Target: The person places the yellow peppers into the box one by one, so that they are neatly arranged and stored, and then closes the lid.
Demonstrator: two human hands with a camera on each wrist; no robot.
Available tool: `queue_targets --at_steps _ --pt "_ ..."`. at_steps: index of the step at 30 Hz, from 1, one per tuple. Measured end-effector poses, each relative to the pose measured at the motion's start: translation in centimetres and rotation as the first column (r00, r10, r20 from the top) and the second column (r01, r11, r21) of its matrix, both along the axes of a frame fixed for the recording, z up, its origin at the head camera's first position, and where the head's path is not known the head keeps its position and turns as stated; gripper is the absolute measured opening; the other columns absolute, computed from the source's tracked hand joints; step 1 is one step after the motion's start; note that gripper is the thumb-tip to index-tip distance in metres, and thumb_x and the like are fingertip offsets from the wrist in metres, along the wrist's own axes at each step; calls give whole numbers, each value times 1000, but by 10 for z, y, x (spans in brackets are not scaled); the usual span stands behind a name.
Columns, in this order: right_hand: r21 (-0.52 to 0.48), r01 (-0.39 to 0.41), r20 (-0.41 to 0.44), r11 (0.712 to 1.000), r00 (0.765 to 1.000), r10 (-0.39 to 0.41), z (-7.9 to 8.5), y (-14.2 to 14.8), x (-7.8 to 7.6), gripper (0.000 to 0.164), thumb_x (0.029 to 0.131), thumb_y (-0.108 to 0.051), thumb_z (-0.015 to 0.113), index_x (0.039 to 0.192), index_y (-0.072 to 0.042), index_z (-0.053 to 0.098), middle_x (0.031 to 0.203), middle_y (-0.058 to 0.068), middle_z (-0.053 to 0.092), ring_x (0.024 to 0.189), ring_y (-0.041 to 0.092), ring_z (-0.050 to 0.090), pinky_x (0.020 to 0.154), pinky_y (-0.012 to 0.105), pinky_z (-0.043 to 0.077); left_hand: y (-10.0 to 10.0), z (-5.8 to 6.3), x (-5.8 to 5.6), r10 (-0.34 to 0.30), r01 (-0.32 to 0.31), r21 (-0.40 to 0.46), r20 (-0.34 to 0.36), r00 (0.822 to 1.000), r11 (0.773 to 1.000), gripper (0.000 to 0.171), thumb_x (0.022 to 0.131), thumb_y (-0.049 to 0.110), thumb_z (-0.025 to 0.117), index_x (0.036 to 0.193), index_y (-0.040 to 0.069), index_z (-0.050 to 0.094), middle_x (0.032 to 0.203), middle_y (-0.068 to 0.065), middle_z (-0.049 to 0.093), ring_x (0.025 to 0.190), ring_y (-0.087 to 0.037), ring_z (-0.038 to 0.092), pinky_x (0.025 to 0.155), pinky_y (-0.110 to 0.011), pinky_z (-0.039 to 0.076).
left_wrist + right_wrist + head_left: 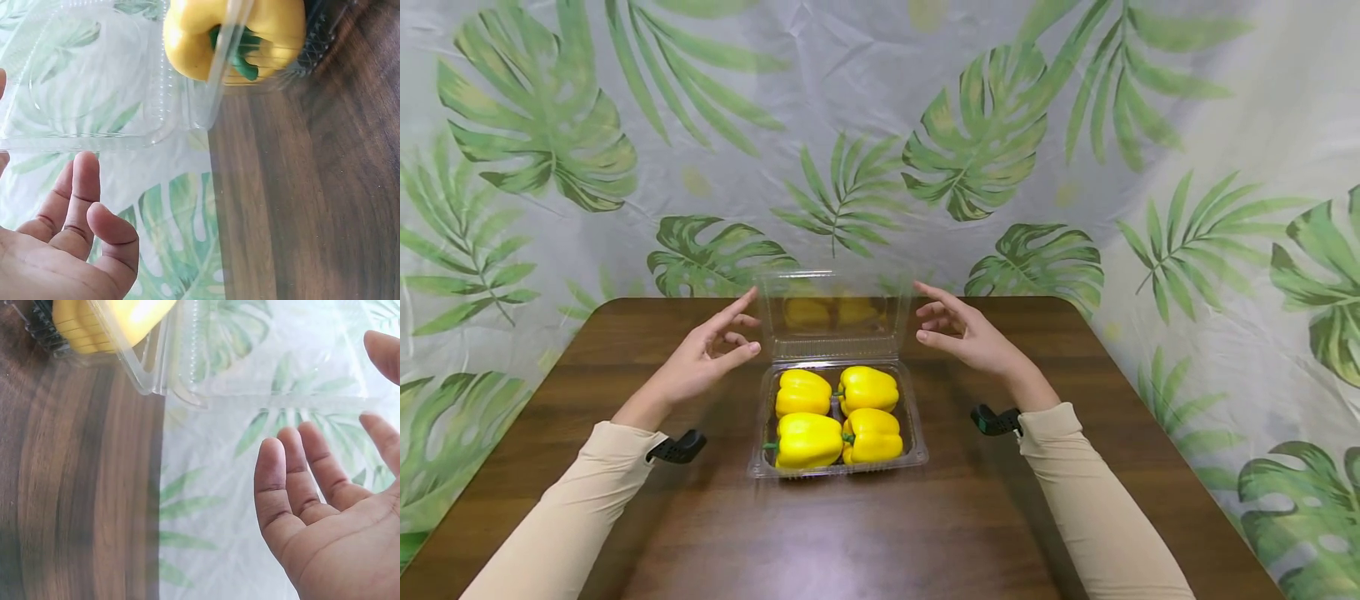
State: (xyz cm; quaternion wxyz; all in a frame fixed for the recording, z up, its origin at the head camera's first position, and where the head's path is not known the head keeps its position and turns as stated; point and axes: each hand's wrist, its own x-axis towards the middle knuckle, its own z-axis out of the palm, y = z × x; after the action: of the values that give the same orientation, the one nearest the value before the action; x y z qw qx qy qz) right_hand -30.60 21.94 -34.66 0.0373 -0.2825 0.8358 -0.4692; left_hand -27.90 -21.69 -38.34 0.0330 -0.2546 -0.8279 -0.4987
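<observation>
A clear plastic clamshell container (838,472) rests on the table with its hinged lid (835,346) standing raised at the back. Several yellow bell peppers (808,440) with green stems fill the base in two rows. My left hand (703,350) is beside the lid's left edge, index fingertip right at it and the other fingers loosely bent. On the opposite side my right hand (973,333) mirrors it, index finger pointing at the lid's right edge. In the left wrist view, a pepper (275,37) shows through the container wall. Neither palm holds anything.
The brown wooden table (865,542) runs under both forearms. Behind it hangs a pale cloth backdrop (850,108) printed with green leaves. A black wrist camera (677,447) sits on the left wrist, another camera (996,419) on the right.
</observation>
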Motion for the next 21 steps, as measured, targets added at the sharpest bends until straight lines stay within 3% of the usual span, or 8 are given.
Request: queue_targets --at_steps 7,12,18,21 --pt "21 6 7 1000 1000 -6 2 4 11 71 106 -18 70 169 -27 37 154 19 54 135 39 58 115 62 46 -1 8 15 44 -44 -20 -16 999 999 67 109 19 65 169 30 37 150 -16 57 109 -12 61 87 -21 52" --pt "40 -9 -7 999 1000 9 5 7 22 67 106 -18 70 166 -22 41 155 18 54 137 40 56 114 60 48 -5 10 27 37 -39 -31 -64 997 999 60 108 17 65 165 23 46 146 -15 60 106 -10 62 84 -23 51" --pt "74 -20 -19 997 1000 21 5 11 39 65 105 -19 72 164 -20 44 156 14 54 136 36 56 104 54 55 -7 9 40 12 -15 -27 -103 995 1000 55 108 12 65 161 16 52 141 -15 62 106 -9 61 81 -23 51" --pt "84 -19 -16 996 1000 20 3 12 46 66 104 -20 73 164 -24 44 156 12 54 136 37 56 102 50 55 -8 7 47 -4 2 -21 -98 995 1000 56 107 11 65 161 17 51 140 -5 63 105 -8 60 77 -24 52"
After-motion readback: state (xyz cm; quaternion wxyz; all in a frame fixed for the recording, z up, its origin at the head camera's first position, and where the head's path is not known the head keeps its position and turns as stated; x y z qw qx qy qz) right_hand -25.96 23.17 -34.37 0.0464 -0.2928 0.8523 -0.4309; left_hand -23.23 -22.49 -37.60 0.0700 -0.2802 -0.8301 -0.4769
